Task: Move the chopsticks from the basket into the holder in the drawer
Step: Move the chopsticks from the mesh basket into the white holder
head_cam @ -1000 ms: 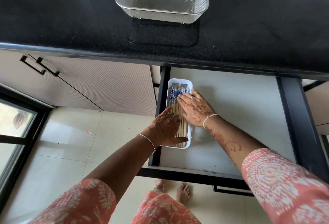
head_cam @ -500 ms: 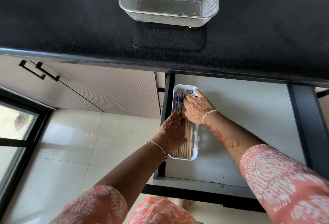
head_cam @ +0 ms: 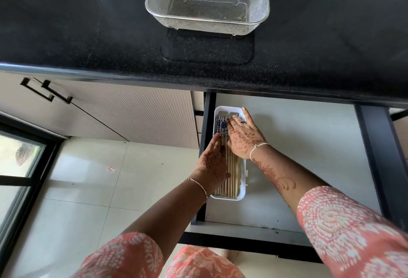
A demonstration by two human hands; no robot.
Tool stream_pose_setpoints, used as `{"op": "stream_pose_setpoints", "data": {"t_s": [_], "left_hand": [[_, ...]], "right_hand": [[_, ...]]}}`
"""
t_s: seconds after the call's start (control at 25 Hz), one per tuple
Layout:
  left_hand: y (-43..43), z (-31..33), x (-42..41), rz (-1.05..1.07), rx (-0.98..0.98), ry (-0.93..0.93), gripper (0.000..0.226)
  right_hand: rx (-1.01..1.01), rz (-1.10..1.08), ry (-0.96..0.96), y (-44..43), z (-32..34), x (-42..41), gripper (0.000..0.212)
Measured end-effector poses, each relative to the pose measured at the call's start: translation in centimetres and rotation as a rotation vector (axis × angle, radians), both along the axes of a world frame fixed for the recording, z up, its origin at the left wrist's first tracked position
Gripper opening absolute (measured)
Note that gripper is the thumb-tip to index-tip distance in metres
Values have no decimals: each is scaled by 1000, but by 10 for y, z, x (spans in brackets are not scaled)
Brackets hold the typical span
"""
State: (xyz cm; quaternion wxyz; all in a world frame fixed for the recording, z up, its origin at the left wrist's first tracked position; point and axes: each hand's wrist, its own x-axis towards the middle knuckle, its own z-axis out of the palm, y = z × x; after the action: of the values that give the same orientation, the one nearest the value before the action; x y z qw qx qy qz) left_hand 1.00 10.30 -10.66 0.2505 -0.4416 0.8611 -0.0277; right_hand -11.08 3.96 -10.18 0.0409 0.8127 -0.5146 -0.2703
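Several wooden chopsticks with blue-patterned tops lie side by side in the white plastic holder, which sits at the left side of the open drawer. My left hand rests flat along the left side of the chopsticks, fingers straight. My right hand lies flat over their patterned ends, fingers spread, the little finger reaching the holder's right rim. The metal mesh basket stands on the black counter above, with no chopsticks in it.
The black counter edge overhangs the drawer's back. The drawer's dark side rails frame its pale floor. Cabinet doors with black handles are at left, a glass door beyond, and tiled floor below.
My view has moved closer and tilted down. Both hands stay on the chopsticks; my left hand has straightened along the holder's left edge and my right has slid slightly toward the patterned ends.
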Motion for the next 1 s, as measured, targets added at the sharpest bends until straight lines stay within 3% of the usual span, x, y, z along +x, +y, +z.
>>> {"op": "stream_pose_setpoints", "data": {"t_s": [0.2, 0.4, 0.56, 0.76, 1.0], "left_hand": [[0, 4, 0, 9, 18, 5, 89], [11, 26, -3, 56, -4, 130, 83], [33, 51, -10, 243, 97, 344, 79], [76, 82, -25, 489, 243, 594, 73], [131, 96, -31, 797, 369, 1149, 47]], "right_hand": [[-1, 7, -54, 4, 4, -3, 63], [-165, -102, -472, 29, 19, -17, 52], [-293, -318, -727, 77, 29, -45, 41], [-227, -510, -848, 135, 50, -76, 38], [-282, -754, -958, 196, 62, -93, 32]]}}
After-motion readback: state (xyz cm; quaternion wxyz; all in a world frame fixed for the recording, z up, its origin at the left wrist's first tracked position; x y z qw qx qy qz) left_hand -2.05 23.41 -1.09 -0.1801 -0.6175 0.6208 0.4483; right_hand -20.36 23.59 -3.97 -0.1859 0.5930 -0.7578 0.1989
